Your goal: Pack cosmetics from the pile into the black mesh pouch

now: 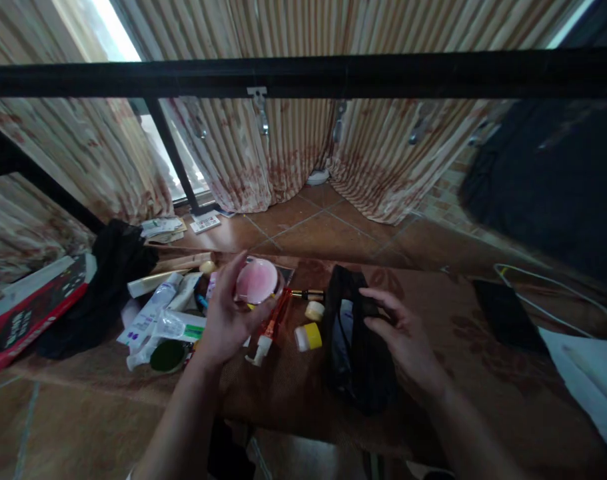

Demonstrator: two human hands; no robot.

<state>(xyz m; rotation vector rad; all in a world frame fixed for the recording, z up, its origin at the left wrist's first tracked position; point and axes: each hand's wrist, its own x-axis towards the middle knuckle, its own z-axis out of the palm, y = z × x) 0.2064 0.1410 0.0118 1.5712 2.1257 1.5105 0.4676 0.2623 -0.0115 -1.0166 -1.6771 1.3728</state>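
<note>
My left hand (pixel 229 317) grips a round pink jar (pixel 257 281) between thumb and fingers, lifted over the other items. My right hand (pixel 403 337) pinches the right edge of a black pouch (pixel 366 360), whose opening shows something greyish-blue inside. Between the hands lie a yellow-and-white jar (pixel 308 337), a small cream-coloured jar (pixel 314 311) and an orange pump bottle (pixel 270 328). A dark small bottle (pixel 310 295) touches or nearly touches the pouch. Left of my left hand is a heap of several tubes (pixel 156 308) and a dark green round lid or jar (pixel 168 356).
A brown patterned cloth (pixel 288 393) covers the low table. At left are a black bag (pixel 118 267) and a red-and-black box (pixel 40 307). A black flat item (pixel 508 313), a white cable (pixel 553 287) and white paper (pixel 583 373) lie at right. A black rail (pixel 303 75) crosses before curtains (pixel 293 147).
</note>
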